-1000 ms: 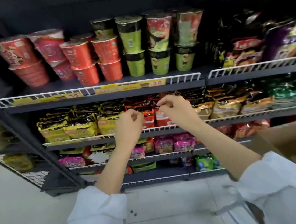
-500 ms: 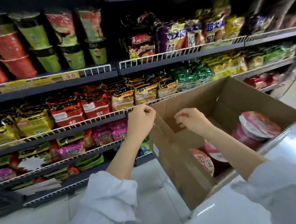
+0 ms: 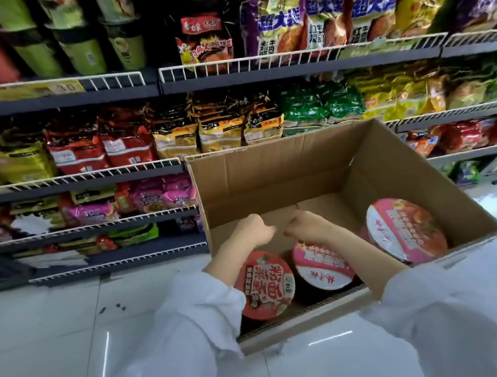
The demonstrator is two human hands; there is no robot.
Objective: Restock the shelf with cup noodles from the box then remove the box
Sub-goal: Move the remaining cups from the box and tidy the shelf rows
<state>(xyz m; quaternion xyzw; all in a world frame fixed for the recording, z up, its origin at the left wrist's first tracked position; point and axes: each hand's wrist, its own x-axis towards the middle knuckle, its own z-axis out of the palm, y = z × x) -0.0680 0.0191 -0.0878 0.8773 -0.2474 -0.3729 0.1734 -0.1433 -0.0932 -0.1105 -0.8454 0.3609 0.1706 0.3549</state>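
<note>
An open cardboard box point(image 3: 285, 169) stands in front of the shelves, right of centre. Inside lie a red-lidded cup noodle point(image 3: 266, 284), a pink-and-white-lidded one point(image 3: 323, 268) and a tilted pink one point(image 3: 405, 230). Both my hands are down inside the box above the cups. My left hand point(image 3: 253, 230) has its fingers curled and holds nothing that I can see. My right hand point(image 3: 309, 226) hovers over the middle cup, fingers bent, with nothing gripped. Red and green cup noodles point(image 3: 79, 49) are stacked on the upper shelf at the left.
Wire-fronted shelves point(image 3: 289, 61) full of instant noodle packets point(image 3: 225, 129) run across the whole view behind the box. A white tiled floor point(image 3: 56, 331) lies below at the left. My white sleeves fill the bottom of the view.
My view has swung right and down from the cup noodle shelf to the box. Both hands have dropped from shelf height into the box.
</note>
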